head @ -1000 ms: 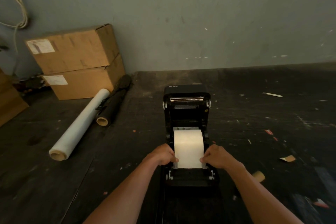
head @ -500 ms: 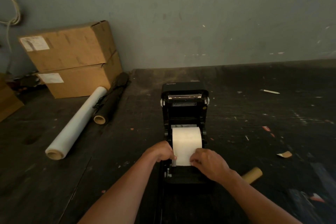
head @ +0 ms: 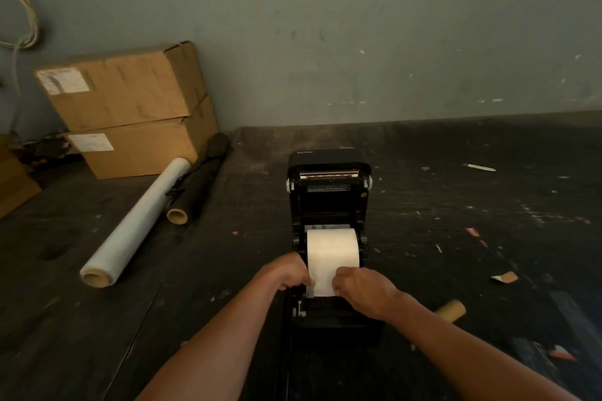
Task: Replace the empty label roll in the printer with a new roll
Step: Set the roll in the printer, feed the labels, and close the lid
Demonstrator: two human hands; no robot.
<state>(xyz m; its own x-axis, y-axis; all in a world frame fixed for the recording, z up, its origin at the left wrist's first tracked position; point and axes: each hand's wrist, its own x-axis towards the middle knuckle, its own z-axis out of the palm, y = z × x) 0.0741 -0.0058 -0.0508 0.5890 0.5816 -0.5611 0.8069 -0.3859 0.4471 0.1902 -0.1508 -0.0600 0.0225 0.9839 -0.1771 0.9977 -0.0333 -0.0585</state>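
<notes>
Now seated: new white label roll point(head: 332, 251) in the bay of the open black printer point(head: 329, 205), lid tipped back toward the far wall, likely to keep the paper path clear for threading. Loose leading edge drawn toward the near side, pinched at each corner. Left hand point(head: 286, 273) closed on the left edge of the sheet, right hand point(head: 361, 286) closed on the right edge, both just near of the roll and touching its paper, seemingly to pull the web out square over the front guides. Empty cardboard core point(head: 451, 310) off to the right on the dark surface point(head: 472, 238), apart from the printer, apparently set aside as spent. Further left, a clear film roll point(head: 136, 221) beside a dark roll point(head: 198, 185), with stacked cardboard boxes point(head: 130, 107) against the wall.
</notes>
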